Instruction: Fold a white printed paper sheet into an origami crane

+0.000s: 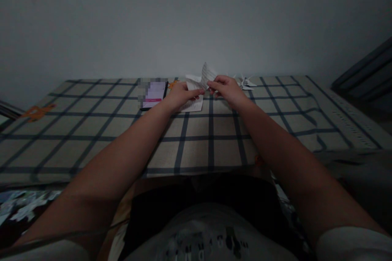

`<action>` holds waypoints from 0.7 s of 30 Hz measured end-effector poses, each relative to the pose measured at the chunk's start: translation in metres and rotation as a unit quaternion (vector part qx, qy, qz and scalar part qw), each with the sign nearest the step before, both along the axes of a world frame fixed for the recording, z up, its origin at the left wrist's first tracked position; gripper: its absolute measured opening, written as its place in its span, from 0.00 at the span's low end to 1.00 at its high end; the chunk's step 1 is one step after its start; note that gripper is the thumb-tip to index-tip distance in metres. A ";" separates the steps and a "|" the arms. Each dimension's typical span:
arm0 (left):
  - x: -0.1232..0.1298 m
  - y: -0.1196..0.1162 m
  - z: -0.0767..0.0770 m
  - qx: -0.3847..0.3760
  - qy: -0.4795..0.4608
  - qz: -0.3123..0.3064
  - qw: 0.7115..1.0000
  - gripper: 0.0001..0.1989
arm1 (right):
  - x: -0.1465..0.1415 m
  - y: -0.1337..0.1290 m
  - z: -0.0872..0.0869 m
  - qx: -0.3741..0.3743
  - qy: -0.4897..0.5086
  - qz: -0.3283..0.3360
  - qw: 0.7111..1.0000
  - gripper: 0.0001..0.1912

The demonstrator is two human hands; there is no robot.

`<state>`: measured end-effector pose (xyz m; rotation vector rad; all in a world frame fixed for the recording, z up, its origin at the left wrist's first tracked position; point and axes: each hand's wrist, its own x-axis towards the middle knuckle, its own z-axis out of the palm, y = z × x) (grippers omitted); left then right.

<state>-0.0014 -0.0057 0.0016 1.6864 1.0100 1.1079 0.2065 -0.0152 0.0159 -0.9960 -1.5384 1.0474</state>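
Printed paper [208,74]: up between the two hands, just above the far middle of the table, one creased flap standing tall, lines of print across it!
Left grip [181,94]: thumb and fingers drawn together, pinching the paper's near left part.
Right grip [227,87]: fingertips closed on the paper's right part, almost meeting the other side.
Handling: light and limp, I'd judge, stiffer along a crease, easily torn; best taken by the edges, in a gentle fingertip pinch.
Lower sheet [193,106]: flat beneath the left side; whether it joins the raised piece, I cannot tell.
Folded white paper [246,83]: pointed and spiky, out beyond the right side.
Phone [155,91]: lying left of the paper, screen lit, partly blurred out.
Table [211,126]: covered in pale cloth with dark checks, orange ties [38,112] at the left edge.
Room: dim, a plain grey wall [196,20] rising right behind.
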 end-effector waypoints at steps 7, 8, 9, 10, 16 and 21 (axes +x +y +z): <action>0.000 0.001 0.000 -0.013 -0.039 0.024 0.999 0.20 | 0.000 0.004 -0.004 -0.015 -0.003 0.008 1.000 0.09; 0.001 0.001 0.000 -0.017 -0.046 0.029 0.998 0.21 | -0.001 0.004 -0.004 -0.014 -0.003 0.007 1.000 0.08; 0.001 0.000 0.000 -0.019 -0.050 0.033 0.998 0.21 | -0.001 0.004 -0.004 -0.013 -0.004 0.006 1.000 0.07; 0.001 0.000 0.000 -0.020 -0.051 0.034 0.998 0.21 | -0.001 0.003 -0.004 -0.012 -0.006 0.003 1.000 0.07; -0.001 0.003 -0.003 0.017 -0.022 0.025 0.999 0.18 | 0.001 0.005 -0.005 -0.007 -0.021 0.001 1.000 0.08; -0.005 0.010 -0.008 0.051 0.015 0.003 0.999 0.16 | 0.002 0.006 -0.006 0.015 -0.053 0.010 0.998 0.08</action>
